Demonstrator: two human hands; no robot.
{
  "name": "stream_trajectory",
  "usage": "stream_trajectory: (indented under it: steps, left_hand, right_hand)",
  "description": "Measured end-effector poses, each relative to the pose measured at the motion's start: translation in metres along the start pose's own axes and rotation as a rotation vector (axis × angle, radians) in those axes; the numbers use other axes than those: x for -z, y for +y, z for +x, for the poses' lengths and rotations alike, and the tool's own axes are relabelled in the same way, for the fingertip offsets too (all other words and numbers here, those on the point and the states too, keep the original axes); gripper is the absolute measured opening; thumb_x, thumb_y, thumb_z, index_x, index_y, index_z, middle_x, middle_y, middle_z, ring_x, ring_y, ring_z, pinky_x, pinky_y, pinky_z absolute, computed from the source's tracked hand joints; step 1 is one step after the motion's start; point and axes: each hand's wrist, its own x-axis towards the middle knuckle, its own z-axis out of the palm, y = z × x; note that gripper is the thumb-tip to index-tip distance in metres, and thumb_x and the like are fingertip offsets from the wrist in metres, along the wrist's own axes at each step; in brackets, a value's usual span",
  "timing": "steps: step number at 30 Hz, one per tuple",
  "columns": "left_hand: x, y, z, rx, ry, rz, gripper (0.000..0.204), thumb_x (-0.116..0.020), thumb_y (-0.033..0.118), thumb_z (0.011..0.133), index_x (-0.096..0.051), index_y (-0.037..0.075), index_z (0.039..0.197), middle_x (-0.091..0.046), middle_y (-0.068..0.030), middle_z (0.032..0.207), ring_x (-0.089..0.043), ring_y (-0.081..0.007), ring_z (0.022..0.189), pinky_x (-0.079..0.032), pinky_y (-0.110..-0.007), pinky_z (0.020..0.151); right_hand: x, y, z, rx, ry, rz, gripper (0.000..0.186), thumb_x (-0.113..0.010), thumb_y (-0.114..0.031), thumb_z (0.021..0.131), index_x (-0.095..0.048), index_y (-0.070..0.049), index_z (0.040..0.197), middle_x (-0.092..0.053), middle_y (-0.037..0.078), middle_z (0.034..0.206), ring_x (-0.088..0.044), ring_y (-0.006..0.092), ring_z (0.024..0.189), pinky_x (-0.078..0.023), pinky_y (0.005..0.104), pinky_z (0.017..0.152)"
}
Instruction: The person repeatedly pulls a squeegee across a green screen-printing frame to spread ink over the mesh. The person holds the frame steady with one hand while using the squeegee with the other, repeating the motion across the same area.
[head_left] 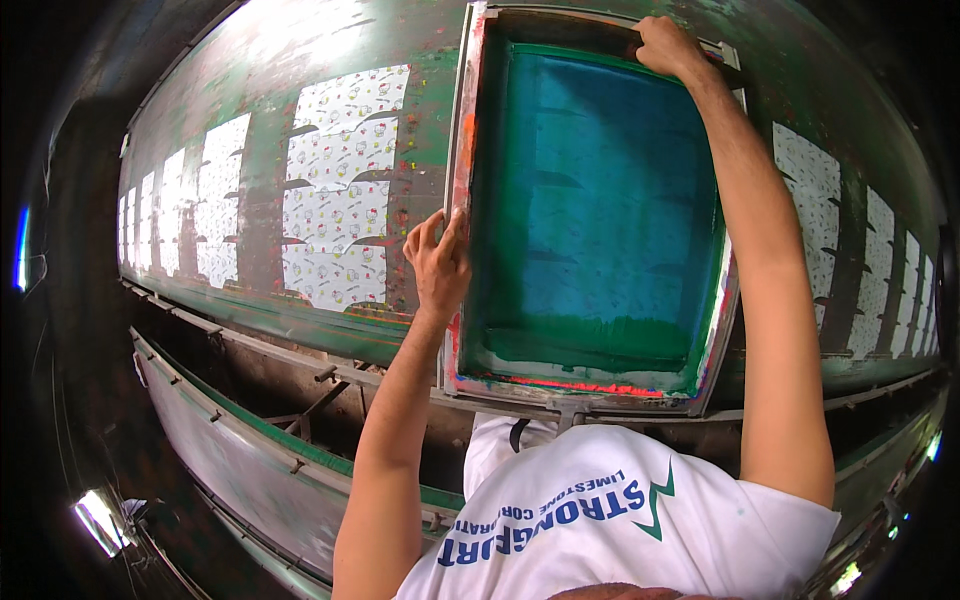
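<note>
A screen printing frame (461, 150) with a blue-green mesh lies in front of me on a long green table. Green ink (590, 343) pools along the near end of the mesh, and pale printed pieces show dimly through it. My left hand (438, 268) rests against the left rail, its bent fingers spread and one digit touching the rail. At the far right corner, my right hand (668, 46) is closed over the far edge of the frame; its fingertips are hidden. Red and orange ink stains mark the rails.
White patterned pieces (337, 215) lie in columns on the table (425, 130) to the left, with more patterned pieces (808, 200) to the right. A metal rail (270, 345) runs along the near edge. Behind it, across a gap, stands another long table (230, 430).
</note>
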Motion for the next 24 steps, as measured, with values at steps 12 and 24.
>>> stream_trajectory:
  steps: [12, 24]
  left_hand:
    - [-0.002, -0.001, 0.000, 0.002, 0.000, -0.034, 0.052, -0.065, 0.003, 0.098, -0.070, 0.018, 0.148, -0.063, -0.0133, 0.143, -0.052, -0.0351, 0.136, -0.034, -0.051, 0.119]
    - [-0.010, -0.014, -0.006, 0.005, 0.018, -0.151, 0.049, -0.067, 0.020, 0.101, -0.068, 0.022, 0.149, -0.059, -0.0132, 0.147, -0.049, -0.0366, 0.139, -0.033, -0.054, 0.118]
  right_hand:
    - [-0.006, -0.030, -0.062, 0.012, -0.193, 0.054, 0.034, -0.065, -0.011, 0.084, -0.082, -0.006, 0.114, -0.078, 0.024, 0.117, -0.075, 0.0452, 0.111, -0.061, 0.0552, 0.096]
    - [-0.021, -0.151, -0.361, 0.030, -0.189, 0.143, 0.034, -0.068, -0.004, 0.084, -0.085, -0.016, 0.111, -0.081, 0.016, 0.109, -0.078, 0.0382, 0.101, -0.063, 0.0524, 0.089]
